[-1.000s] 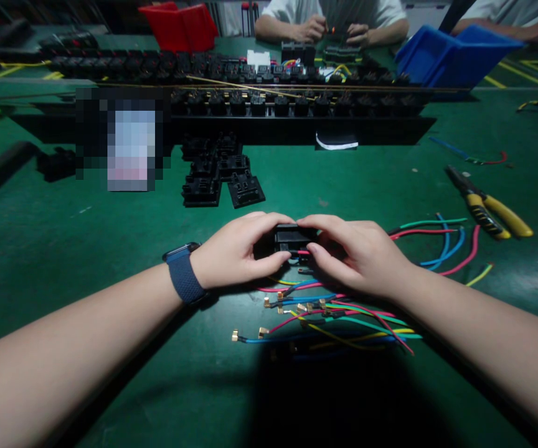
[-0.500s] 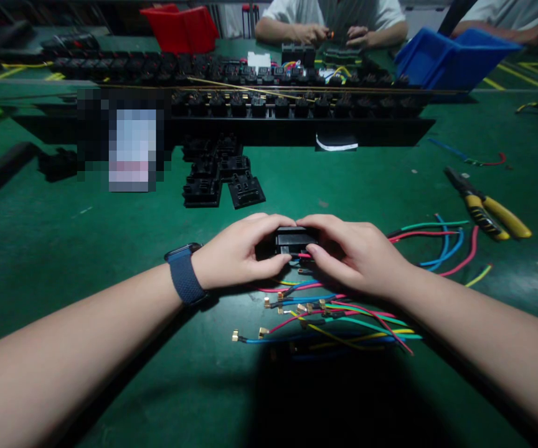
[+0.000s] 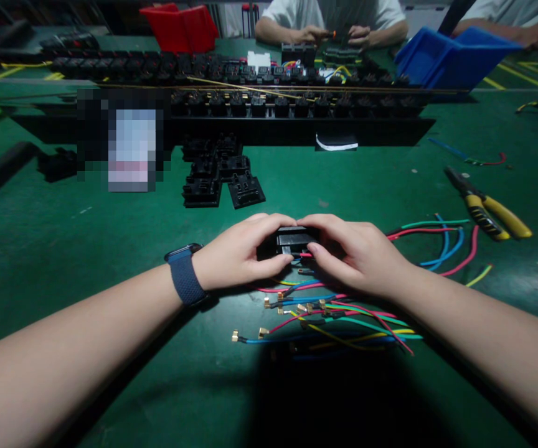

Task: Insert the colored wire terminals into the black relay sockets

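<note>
"Head view, then: where does the small black plastic socket block sit?"

"Near the middle of the green table mat, between the two hands and touching both. Its long axis runs left to right, so each hand caps one end."

"Is one hand nearer?"

"Neither. The left hand curls round the left end, fingers over the top and thumb on the near face. The right hand mirrors it from the right. Both are pinching the block, forefinger tips almost meeting above it. A thin red wire meets the near face just beside the right thumb (whether its end is seated inside, I cannot tell)."

"And around them?"

"Just nearer than the hands lies a tangle of coloured wires with brass terminals. To the right are more loose coloured wires, then yellow-handled pliers. Farther off, left of centre, is a heap of black socket modules. Behind that a long black strip housing lies across the table, and a co-worker's hands work at the far edge."
</note>
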`<action>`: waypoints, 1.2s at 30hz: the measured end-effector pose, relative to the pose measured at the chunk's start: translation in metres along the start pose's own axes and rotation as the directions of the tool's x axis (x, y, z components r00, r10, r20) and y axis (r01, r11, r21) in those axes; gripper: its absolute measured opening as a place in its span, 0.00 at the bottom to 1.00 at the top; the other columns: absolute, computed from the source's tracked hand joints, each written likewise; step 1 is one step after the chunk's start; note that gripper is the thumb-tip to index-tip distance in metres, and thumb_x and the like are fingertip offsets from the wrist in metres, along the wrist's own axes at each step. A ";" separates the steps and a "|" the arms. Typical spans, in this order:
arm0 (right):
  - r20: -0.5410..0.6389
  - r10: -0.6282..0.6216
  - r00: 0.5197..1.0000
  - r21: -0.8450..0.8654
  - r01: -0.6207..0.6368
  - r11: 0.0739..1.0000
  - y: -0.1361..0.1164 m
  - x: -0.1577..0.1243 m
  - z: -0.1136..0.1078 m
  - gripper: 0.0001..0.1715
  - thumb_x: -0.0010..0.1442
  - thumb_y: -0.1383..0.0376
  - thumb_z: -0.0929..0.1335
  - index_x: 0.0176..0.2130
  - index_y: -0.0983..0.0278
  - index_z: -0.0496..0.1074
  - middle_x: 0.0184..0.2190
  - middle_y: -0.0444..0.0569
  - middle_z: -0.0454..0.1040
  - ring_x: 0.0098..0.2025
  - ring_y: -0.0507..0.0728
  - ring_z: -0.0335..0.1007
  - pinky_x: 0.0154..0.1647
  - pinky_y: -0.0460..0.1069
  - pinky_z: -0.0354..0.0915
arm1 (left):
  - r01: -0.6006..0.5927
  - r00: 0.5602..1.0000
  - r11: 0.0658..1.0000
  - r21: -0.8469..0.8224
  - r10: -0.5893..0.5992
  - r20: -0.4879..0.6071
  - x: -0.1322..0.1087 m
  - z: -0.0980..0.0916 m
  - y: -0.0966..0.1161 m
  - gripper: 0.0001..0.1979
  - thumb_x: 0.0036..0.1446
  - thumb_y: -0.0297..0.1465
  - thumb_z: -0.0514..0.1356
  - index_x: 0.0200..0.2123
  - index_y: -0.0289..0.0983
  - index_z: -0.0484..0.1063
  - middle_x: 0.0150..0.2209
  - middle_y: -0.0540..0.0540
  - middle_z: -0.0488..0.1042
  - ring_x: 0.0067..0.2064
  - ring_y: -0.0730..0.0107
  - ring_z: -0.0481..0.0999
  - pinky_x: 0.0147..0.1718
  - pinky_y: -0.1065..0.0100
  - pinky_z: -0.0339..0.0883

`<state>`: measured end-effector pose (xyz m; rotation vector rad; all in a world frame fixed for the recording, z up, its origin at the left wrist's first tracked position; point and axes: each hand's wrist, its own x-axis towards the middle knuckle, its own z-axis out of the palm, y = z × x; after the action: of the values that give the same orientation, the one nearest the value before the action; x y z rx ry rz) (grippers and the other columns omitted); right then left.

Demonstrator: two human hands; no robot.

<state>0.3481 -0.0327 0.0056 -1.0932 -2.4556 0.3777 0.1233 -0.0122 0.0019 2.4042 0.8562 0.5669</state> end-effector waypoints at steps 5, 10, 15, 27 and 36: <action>-0.002 -0.004 1.000 -0.009 0.004 1.000 0.000 0.001 0.000 0.20 0.62 0.64 0.62 0.53 0.64 0.63 0.33 0.48 0.77 0.30 0.54 0.71 0.31 0.47 0.63 | 0.006 1.000 1.000 -0.011 -0.006 0.007 0.000 0.000 0.000 0.20 0.58 0.37 0.57 0.52 0.36 0.63 0.49 0.44 0.72 0.48 0.65 0.72 0.48 0.65 0.67; 0.004 -0.005 1.000 -0.011 0.006 1.000 0.000 0.000 0.000 0.20 0.62 0.63 0.62 0.54 0.65 0.63 0.33 0.48 0.77 0.30 0.54 0.71 0.31 0.47 0.63 | 0.007 1.000 1.000 -0.015 -0.007 0.012 0.001 0.000 0.000 0.21 0.57 0.36 0.58 0.52 0.35 0.62 0.48 0.44 0.72 0.48 0.66 0.72 0.48 0.65 0.67; 0.000 -0.002 1.000 -0.014 0.002 1.000 0.001 0.000 0.001 0.21 0.62 0.63 0.61 0.54 0.64 0.63 0.34 0.49 0.77 0.31 0.54 0.72 0.32 0.47 0.64 | 0.007 1.000 1.000 -0.008 -0.007 0.015 0.001 0.002 0.000 0.21 0.56 0.35 0.59 0.52 0.35 0.62 0.49 0.43 0.72 0.49 0.65 0.72 0.48 0.65 0.67; 0.006 0.002 1.000 -0.005 -0.002 1.000 0.000 -0.001 0.000 0.21 0.62 0.63 0.62 0.54 0.64 0.63 0.30 0.46 0.75 0.29 0.53 0.71 0.30 0.46 0.63 | 0.030 0.999 1.000 -0.001 -0.030 0.011 0.000 0.000 0.002 0.21 0.54 0.31 0.58 0.52 0.38 0.62 0.48 0.46 0.72 0.48 0.66 0.73 0.47 0.67 0.68; 0.012 0.008 1.000 0.009 -0.008 1.000 0.001 0.000 0.000 0.21 0.62 0.63 0.62 0.54 0.64 0.63 0.33 0.48 0.76 0.30 0.54 0.71 0.32 0.47 0.64 | 0.030 0.999 1.000 0.001 -0.030 0.023 0.000 0.001 0.002 0.21 0.54 0.32 0.58 0.51 0.36 0.61 0.47 0.45 0.72 0.46 0.66 0.73 0.46 0.66 0.68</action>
<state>0.3487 -0.0323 0.0051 -1.1000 -2.4585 0.3984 0.1251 -0.0137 0.0024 2.3895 0.8816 0.5266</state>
